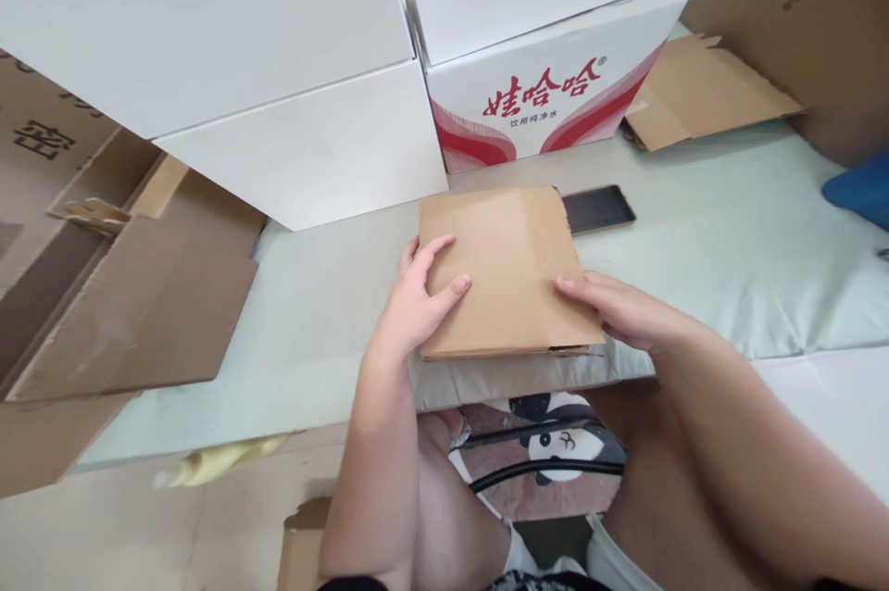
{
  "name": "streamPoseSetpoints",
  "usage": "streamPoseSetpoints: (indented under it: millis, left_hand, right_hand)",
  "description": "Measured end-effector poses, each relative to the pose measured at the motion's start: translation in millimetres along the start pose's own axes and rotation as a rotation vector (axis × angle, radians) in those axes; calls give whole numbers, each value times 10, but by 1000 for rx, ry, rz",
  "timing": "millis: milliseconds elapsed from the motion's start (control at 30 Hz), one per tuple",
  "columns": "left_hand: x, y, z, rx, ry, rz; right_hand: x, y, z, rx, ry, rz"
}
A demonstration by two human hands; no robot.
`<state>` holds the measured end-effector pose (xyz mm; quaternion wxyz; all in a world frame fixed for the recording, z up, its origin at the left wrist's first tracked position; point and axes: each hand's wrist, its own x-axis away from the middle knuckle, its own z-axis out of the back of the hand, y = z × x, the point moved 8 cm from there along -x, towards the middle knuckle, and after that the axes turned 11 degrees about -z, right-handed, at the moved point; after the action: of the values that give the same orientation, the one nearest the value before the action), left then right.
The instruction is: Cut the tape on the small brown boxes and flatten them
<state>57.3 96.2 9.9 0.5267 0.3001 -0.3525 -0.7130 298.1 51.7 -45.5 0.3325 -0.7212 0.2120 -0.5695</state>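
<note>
Near edge: the person's knees and a panda-print cloth (556,443) show below the table edge.
Left hand (420,295): lies flat on the near left part of the cardboard piece, fingers spread and pressing down; it grips nothing.
Right hand (621,308): rests at the near right edge of the cardboard piece, fingers stretched along the top, thumb hidden, so whether it pinches the edge cannot be told.
Cardboard piece (510,262): flat and folded, lying on the pale green table (729,248), its near edge just over the table's rim.
Phone (598,207): dark, face up, just beyond the far right corner of the cardboard piece, partly tucked under it.
Left side: open brown boxes (131,304) with loose flaps, beside the table.
Far centre: a white box (306,146), and to its right a white box with red print (548,95), each with another white box stacked on it.
Far right: a flattened cardboard sheet (701,91) on the table, and a blue object (861,188) at the frame edge.
</note>
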Motion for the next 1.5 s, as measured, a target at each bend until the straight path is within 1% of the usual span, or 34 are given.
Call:
streamPoseSetpoints:
  millis: [133,200,233,267,367,400,433,500,567,633,700,767,800,833,900,1067,1133,1200,1267,1333,1433,1467,1500]
  left_hand:
    - [2,-18,38,60,22,-17]
    - [7,-43,49,121,12,-17]
    - [10,-56,52,153,2,-15]
    - [13,-68,52,179,-11,-14]
    - [26,-78,43,208,-66,-17]
    - [32,-76,32,210,-91,-17]
    - [40,-72,13,213,-125,-15]
    - [61,-69,-32,218,-195,1]
    - [77,-68,-61,210,-241,9]
    - [82,-68,-67,194,-254,6]
    - [81,-67,-69,185,-254,-2]
    - [78,-63,-79,178,-260,-12]
    - [77,-58,-87,175,-267,-19]
    - [77,-53,-96,174,-275,-26]
    - [79,-46,-114,176,-294,-36]
    - [89,-65,-94,181,-297,-38]
    - [89,-69,-58,198,-273,-46]
    - [79,-69,19,199,-201,-64]
    - [67,-68,144,185,-82,-83]
    - [72,-47,308,177,70,-115]
    - [141,66,573,203,299,-226]
    - [176,134,630,220,336,-275]
    - [213,223,659,232,336,-329]
  right_hand:
    - [19,-205,90,-154,13,237]
    - [40,-284,108,-143,10,321]
    - [55,-320,126,-110,39,364]
    - [76,-358,157,-54,102,417]
    - [202,-494,254,198,399,638]
    - [239,-527,260,271,473,708]
    - [257,-546,255,324,515,762]
    - [248,-552,254,363,544,830]
    - [204,-527,274,369,564,852]
    - [123,-469,306,349,564,807]
    - [22,-370,380,284,580,675]
    - [-15,-281,482,207,652,551]
    - [0,-258,531,175,700,516]
    - [33,-255,571,147,748,506]
    - [102,-304,592,140,789,532]
    - [286,-494,503,244,831,632]
    - [350,-526,491,216,851,646]
    - [372,-531,484,154,831,647]
    - [351,-518,478,74,775,643]
    - [300,-493,481,-8,711,635]
    - [194,-429,523,-131,640,603]
    - [163,-409,544,-165,627,595]
    - [139,-391,565,-197,620,592]
